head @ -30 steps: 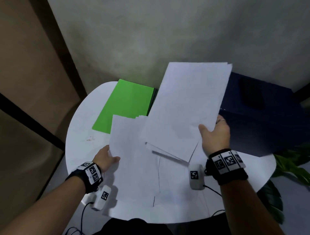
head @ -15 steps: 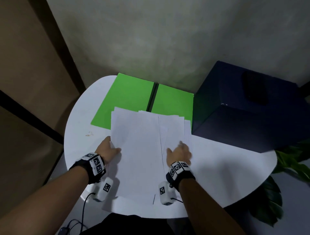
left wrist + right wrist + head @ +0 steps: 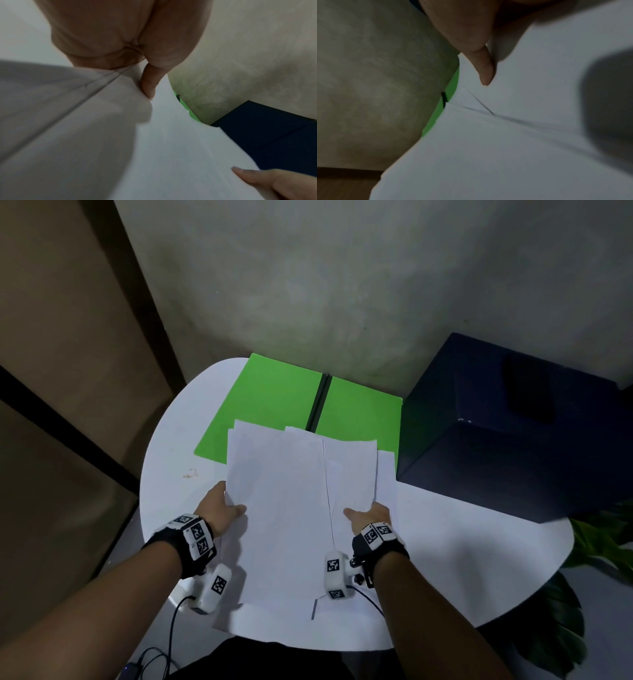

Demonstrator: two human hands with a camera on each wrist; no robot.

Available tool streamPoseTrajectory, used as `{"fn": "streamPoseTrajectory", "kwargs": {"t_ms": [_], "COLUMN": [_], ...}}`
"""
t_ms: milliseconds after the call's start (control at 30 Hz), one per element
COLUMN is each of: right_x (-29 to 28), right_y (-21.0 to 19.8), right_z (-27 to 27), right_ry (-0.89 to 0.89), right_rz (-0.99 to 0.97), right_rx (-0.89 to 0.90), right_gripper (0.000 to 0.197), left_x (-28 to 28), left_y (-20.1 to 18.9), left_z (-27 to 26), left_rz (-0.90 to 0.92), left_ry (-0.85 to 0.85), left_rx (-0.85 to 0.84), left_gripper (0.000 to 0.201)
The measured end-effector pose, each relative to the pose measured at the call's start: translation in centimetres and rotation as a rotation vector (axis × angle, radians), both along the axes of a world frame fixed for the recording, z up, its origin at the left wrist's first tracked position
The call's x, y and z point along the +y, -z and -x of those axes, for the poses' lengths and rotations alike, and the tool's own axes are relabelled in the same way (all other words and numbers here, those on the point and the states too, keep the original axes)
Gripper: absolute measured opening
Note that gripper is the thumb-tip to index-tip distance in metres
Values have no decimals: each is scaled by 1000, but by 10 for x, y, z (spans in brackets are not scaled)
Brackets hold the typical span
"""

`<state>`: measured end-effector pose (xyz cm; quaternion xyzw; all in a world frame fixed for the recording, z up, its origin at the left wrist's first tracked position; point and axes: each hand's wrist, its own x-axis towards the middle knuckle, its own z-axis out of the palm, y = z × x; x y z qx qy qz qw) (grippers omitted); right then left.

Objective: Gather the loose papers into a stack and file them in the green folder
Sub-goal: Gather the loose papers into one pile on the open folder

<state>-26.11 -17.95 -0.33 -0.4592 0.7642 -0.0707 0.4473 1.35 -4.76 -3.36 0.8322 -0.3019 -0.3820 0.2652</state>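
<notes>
Several white papers (image 3: 284, 508) lie overlapped in a rough pile on the round white table (image 3: 472, 559), their far edges over the open green folder (image 3: 274, 402). My left hand (image 3: 222, 508) grips the pile's left edge, thumb (image 3: 148, 82) on top and fingers underneath. My right hand (image 3: 368, 517) pinches the right-hand sheets (image 3: 349, 470) near their lower right, thumb (image 3: 485, 69) on top. The folder lies flat at the table's far side with a dark spine (image 3: 318, 402) down its middle. Slivers of the green folder (image 3: 440, 116) show in both wrist views.
A dark navy box (image 3: 513, 436) stands against the table's right rear, close to the folder's right flap. A grey wall rises behind. Green plant leaves (image 3: 603, 546) sit off the table's right edge. A cable (image 3: 171, 631) hangs below my left wrist.
My right hand brought its raised sheets down onto the pile, uncovering the folder's right flap, then shifted to grip the sheets' right side. My left hand kept its hold.
</notes>
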Motion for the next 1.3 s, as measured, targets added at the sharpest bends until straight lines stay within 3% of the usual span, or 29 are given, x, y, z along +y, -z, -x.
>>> {"fn": "streamPoseTrajectory", "kwargs": {"t_ms": [133, 233, 333, 433, 533, 633, 733, 867, 933, 1000, 1100, 1200, 1300], "right_x": [-10, -22, -31, -34, -35, -22, 0, 30, 32, 23, 8, 3, -1], "right_y": [-41, -90, -143, -163, -138, -88, -46, 3, 14, 16, 21, 27, 31], "right_z": [23, 46, 64, 71, 57, 33, 12, -11, -11, 2, 26, 29, 26], "right_ry": [-48, -57, 78, 166, 164, 120, 20, -369, -479, -391, -309, -265, -182], "right_rz": [332, 609, 743, 752, 636, 483, 335, 137, 171, 168, 104, 93, 117], "right_rx": [30, -5, -180, -376, -441, -430, -230, 5, 184, 316, 408, 367, 256], "right_gripper": [44, 31, 28, 26, 31, 51, 65, 57, 57, 63, 79, 89, 93], "left_x": [6, 10, 10, 5, 2, 1, 0, -2, -1, 3, 11, 10, 3], "left_y": [-7, -10, -13, -12, -13, -13, -11, -9, -7, -3, 3, -2, -5], "left_z": [-7, -9, -6, 3, 13, 21, 24, 30, 32, 30, 19, 18, 24], "left_rz": [-18, -23, 1, 71, 114, 141, 118, 37, 23, 1, -12, -35, -82], "left_ry": [-1, -27, -39, 2, 6, -55, -134, -134, -47, 1, 5, -97, -48], "left_rx": [19, 103, 165, 206, 221, 262, 271, 229, 120, 29, 127, 265, 100], "left_gripper": [31, 30, 44, 50, 44, 39, 54, 75, 61, 43, 53, 61, 58]}}
